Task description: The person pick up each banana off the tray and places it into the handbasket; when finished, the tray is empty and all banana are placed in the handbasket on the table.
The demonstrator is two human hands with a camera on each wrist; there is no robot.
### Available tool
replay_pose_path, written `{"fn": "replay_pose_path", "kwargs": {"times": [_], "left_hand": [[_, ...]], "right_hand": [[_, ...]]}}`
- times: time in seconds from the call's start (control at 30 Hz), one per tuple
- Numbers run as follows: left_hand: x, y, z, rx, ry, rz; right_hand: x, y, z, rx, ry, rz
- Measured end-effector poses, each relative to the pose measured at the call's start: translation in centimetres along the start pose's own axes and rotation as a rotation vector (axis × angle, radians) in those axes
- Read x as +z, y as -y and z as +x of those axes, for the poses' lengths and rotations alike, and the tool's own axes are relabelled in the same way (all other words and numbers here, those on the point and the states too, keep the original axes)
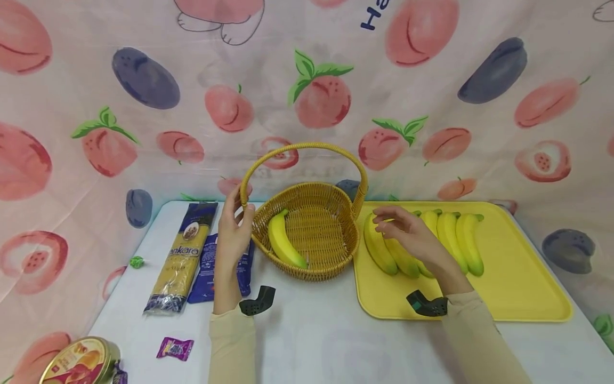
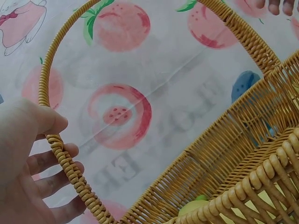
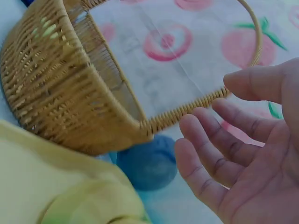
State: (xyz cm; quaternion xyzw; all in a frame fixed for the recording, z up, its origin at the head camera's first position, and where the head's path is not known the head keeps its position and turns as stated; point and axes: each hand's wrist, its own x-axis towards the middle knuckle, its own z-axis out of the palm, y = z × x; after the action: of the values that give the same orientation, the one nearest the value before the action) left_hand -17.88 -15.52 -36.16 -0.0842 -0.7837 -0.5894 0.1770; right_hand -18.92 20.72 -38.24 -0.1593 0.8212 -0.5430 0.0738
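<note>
A woven yellow basket [image 1: 316, 271] with a tall hoop handle [image 1: 307, 146] stands mid-table, and one banana [image 1: 283, 242] lies inside along its left wall. My left hand [image 1: 242, 207] grips the handle near its left base; the left wrist view shows the thumb on one side of the handle [image 2: 70, 168] and the fingers [image 2: 51, 161] on the other. My right hand [image 1: 385, 221] hovers, fingers relaxed, over the leftmost of several bananas [image 1: 458, 240] lying side by side on a yellow tray [image 1: 523, 277]. In the right wrist view that hand's palm [image 3: 243, 154] is empty beside the basket [image 3: 56, 84].
Left of the basket lie a spaghetti pack [image 1: 184, 256] and a blue packet [image 1: 211, 264]. A green sweet [image 1: 136, 262], a purple wrapped sweet [image 1: 175, 348] and a round tin [image 1: 79, 362] sit toward the front left. A peach-print cloth covers the wall behind.
</note>
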Motion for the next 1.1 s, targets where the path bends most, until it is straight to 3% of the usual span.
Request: {"fn": "replay_pose_path", "kwargs": {"times": [0.13, 0.37, 0.63, 0.83, 1.1], "left_hand": [[0.1, 0.1, -0.1, 0.005, -0.001, 0.014], [0.4, 0.1, -0.1, -0.001, -0.007, 0.016], [0.4, 0.2, -0.1, -0.025, -0.035, 0.04], [0.4, 0.0, -0.1, -0.028, -0.038, 0.041], [0.6, 0.0, -0.2, -0.027, -0.042, 0.041]], "right_hand": [[-1.3, -1.6, -1.4, -0.026, -0.062, 0.041], [-4.0, -3.3, -3.8, 0.013, -0.201, 0.069], [-5.6, -5.7, -4.2, 0.064, -0.35, 0.022], [-6.8, -7.1, -4.5, 0.101, -0.482, -0.042], [-8.6, -9.2, -5.7, 0.212, -0.586, -0.232]]}}
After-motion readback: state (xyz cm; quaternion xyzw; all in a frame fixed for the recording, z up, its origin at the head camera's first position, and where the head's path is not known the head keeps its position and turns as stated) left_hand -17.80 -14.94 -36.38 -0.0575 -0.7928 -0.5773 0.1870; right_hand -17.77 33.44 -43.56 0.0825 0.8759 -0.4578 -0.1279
